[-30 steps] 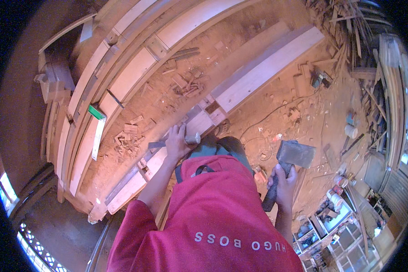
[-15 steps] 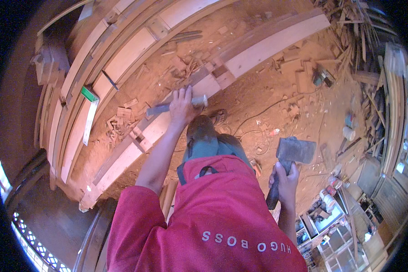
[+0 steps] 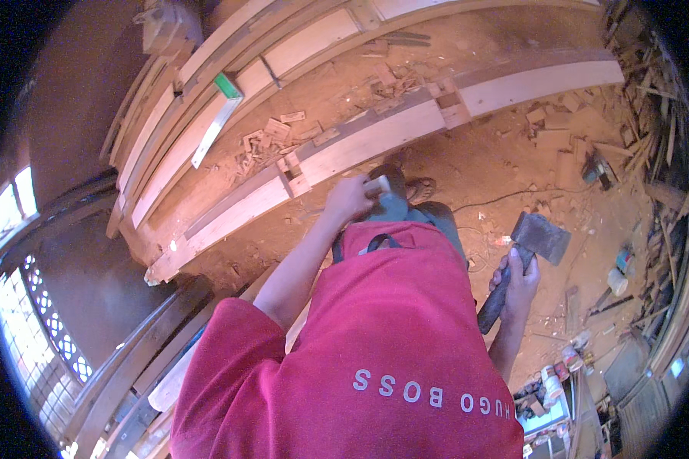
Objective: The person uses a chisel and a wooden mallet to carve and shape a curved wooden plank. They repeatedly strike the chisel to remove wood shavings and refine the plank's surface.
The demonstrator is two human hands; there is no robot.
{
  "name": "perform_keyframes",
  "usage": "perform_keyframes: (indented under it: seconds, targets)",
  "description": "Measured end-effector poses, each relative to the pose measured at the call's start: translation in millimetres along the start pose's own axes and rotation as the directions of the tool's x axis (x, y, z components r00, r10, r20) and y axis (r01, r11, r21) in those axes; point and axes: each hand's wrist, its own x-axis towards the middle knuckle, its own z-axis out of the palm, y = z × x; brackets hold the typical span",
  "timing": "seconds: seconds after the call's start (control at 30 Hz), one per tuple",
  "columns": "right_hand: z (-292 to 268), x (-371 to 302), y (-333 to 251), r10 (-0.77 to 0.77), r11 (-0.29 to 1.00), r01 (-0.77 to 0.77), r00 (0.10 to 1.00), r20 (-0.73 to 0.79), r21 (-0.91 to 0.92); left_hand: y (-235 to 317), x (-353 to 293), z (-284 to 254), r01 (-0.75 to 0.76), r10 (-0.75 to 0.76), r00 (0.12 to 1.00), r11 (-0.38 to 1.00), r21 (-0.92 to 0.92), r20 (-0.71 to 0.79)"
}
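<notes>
Left hand has come off notched beam, now just above your green trousers; fingers closed round chisel, pale handle end showing, blade hidden. Meaning: neither of your tools is over beam now. Right hand, wrapped round handle of mallet, stays out to right, dark head well apart from beam. Pale lettering, upside down, crosses your red shirt; no other writing readable.
</notes>
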Motion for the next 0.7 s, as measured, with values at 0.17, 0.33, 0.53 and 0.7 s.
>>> perform_keyframes:
  seconds: [0.17, 0.33, 0.53, 0.7]
  targets:
    - [5, 13, -1, 0.019, 1.000, -0.018, 0.996, 0.088, -0.013, -76, -46, 14, 0.243, -0.252, 0.963, 0.965, -0.095, -0.099]
    - [29, 17, -3, 0.041, 0.998, -0.033, 0.985, 0.169, -0.049, -129, -72, 21, 0.159, -0.126, 0.941, 0.984, 0.082, -0.313]
    - [70, -3, 5, 0.012, 0.997, 0.002, 0.982, 0.190, -0.075, -147, -59, -15, 0.224, -0.205, 0.973, 0.946, 0.234, -0.101]
    - [112, -31, 33, 0.031, 0.999, -0.032, 0.998, 0.063, 0.005, -173, -32, -31, 0.055, -0.103, 0.983, 0.953, 0.299, 0.150]
